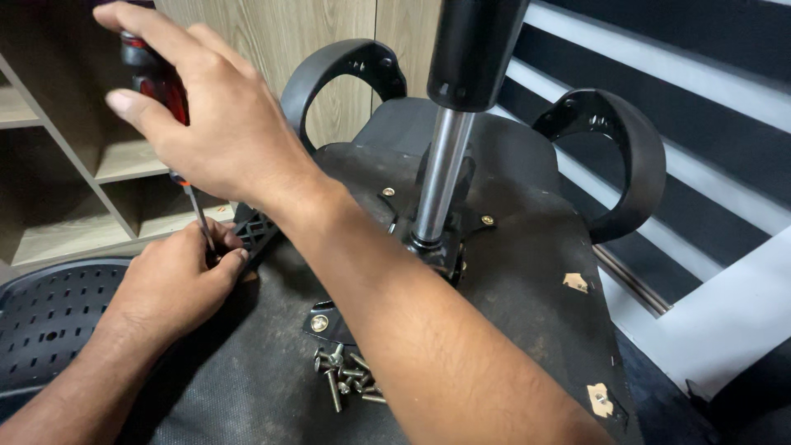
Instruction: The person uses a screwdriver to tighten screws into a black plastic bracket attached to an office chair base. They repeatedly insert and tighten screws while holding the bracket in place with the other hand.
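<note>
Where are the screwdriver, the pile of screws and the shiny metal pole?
screwdriver (161,86), head view, on its red handle inside the right hand.
pile of screws (346,377), head view, middle of the heap on the chair's underside.
shiny metal pole (441,177), head view, mid-shaft.

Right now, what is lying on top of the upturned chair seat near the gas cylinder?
A loose pile of screws lies on the seat underside; the right forearm covers anything beyond the pile's right edge.

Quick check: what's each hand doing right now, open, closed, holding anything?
Left hand: closed, fingers steadying the screwdriver shaft at its tip.
Right hand: closed around the red screwdriver handle.
</note>
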